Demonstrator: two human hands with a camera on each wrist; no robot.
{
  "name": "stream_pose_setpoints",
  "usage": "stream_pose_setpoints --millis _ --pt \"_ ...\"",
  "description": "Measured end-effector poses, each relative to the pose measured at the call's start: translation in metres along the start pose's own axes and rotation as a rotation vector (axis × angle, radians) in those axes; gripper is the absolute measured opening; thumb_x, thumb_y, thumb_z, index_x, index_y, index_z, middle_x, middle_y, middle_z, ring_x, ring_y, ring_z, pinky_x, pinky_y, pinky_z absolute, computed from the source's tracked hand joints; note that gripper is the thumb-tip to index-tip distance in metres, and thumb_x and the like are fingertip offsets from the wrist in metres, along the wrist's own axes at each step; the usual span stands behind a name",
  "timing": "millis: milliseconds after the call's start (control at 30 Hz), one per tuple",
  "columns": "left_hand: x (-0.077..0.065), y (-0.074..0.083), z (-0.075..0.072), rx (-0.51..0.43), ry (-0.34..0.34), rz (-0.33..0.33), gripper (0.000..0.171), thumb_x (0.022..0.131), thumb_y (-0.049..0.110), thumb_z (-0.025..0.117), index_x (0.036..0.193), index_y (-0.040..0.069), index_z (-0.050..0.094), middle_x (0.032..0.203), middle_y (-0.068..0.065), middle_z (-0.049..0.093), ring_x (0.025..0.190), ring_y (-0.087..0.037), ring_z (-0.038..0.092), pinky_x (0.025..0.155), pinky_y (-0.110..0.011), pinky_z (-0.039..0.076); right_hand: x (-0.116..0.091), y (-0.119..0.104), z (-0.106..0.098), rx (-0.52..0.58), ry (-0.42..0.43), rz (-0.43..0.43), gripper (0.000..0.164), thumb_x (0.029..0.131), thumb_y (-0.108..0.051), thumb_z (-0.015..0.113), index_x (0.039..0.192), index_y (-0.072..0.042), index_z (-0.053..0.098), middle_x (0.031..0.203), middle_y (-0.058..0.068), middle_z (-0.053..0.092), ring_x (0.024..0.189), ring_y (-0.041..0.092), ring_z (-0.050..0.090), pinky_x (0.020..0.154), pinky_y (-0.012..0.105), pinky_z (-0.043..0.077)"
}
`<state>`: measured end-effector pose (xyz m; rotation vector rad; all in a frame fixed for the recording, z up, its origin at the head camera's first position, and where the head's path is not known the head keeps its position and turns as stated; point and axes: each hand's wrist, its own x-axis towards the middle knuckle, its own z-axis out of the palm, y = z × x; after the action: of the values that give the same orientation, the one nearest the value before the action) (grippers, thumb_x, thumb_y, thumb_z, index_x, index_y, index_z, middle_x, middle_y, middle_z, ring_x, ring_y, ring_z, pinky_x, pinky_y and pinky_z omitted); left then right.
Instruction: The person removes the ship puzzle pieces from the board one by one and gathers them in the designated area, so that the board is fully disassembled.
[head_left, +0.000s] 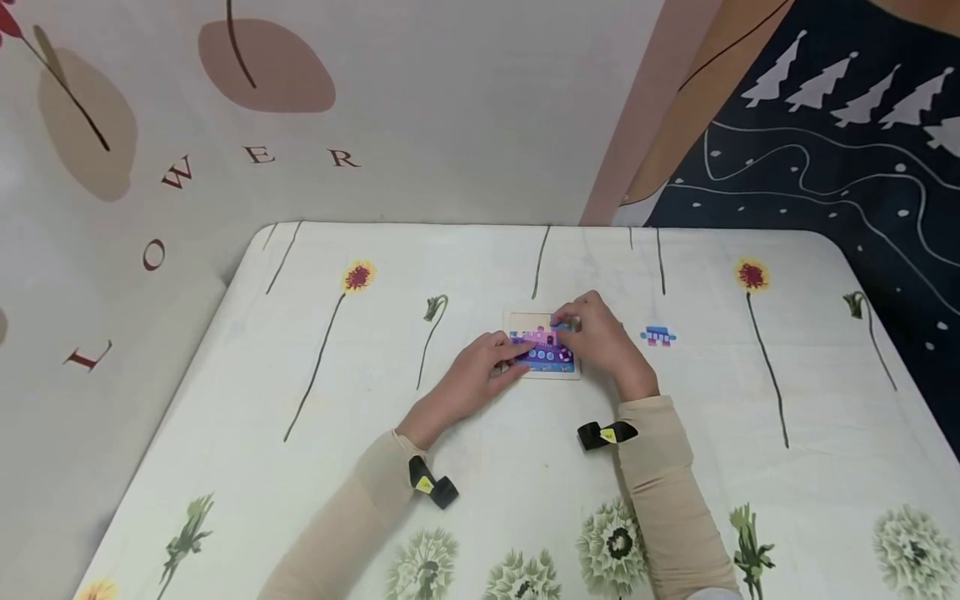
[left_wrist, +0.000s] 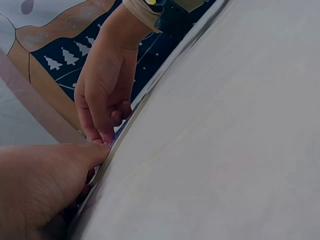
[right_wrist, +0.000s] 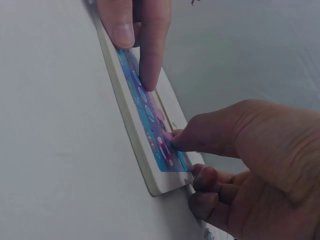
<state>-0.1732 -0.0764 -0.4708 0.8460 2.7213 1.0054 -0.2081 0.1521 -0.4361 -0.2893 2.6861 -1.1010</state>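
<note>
A small jigsaw puzzle (head_left: pixel 547 365) in a pale frame lies on the table, its picture in purple, blue and pink. My left hand (head_left: pixel 474 377) rests over its left side, index finger stretched across the picture and thumb near the lower edge. At the upper right of the frame, my right hand (head_left: pixel 597 337) pinches a small blue puzzle piece (head_left: pixel 557 321), mostly covered by the fingers. In the right wrist view, the right thumb (right_wrist: pixel 207 132) touches the puzzle surface. The left fingertips press on the picture (right_wrist: pixel 146 105) there.
A loose blue and purple puzzle piece (head_left: pixel 658 336) lies to the right of the right hand. The table wears a white cloth (head_left: pixel 360 350) printed with flowers. Behind stands a patterned wall covering (head_left: pixel 465 108), with a dark tree-print fabric (head_left: pixel 810 167) at the right.
</note>
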Motion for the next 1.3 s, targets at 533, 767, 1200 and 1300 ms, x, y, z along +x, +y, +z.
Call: stream_pose_setpoints --millis 533,767,1200,1300 --pt "0.0 0.0 0.0 -0.009 0.013 0.009 0.04 0.104 0.026 0.066 0.141 0.012 0.065 0.089 0.003 0.047 0.084 -0.014 0.043 0.071 -0.029 0.039 0.004 0.003 -0.004 0.086 0.057 0.032 0.032 0.094 -0.006 0.075 0.123 0.004 0.065 0.102 0.016 0.057 0.089 0.028 0.055 0.077 0.038 0.046" --pt "-0.001 0.0 0.001 -0.009 0.018 0.014 0.04 0.104 0.026 0.066 0.14 0.012 0.065 0.086 0.003 0.044 0.082 -0.014 0.042 0.07 -0.029 0.039 0.002 0.005 -0.004 0.102 0.073 0.081 0.033 0.093 -0.01 0.078 0.121 0.004 0.067 0.105 0.017 0.06 0.093 0.029 0.06 0.083 0.04 0.049" --pt "-0.001 -0.001 0.001 -0.006 0.015 0.011 0.04 0.104 0.026 0.066 0.141 0.012 0.065 0.086 0.003 0.043 0.081 -0.013 0.042 0.069 -0.028 0.038 -0.005 0.009 -0.008 0.134 0.075 0.008 0.024 0.1 -0.011 0.069 0.124 -0.011 0.073 0.106 0.013 0.069 0.096 0.028 0.062 0.086 0.043 0.049" --pt "-0.001 -0.001 0.001 -0.013 0.012 0.005 0.04 0.104 0.026 0.066 0.141 0.012 0.065 0.085 0.003 0.043 0.081 -0.013 0.042 0.069 -0.028 0.038 -0.006 0.011 -0.012 0.167 0.086 0.002 0.024 0.1 -0.013 0.07 0.123 -0.011 0.074 0.108 0.012 0.07 0.094 0.028 0.063 0.084 0.041 0.05"
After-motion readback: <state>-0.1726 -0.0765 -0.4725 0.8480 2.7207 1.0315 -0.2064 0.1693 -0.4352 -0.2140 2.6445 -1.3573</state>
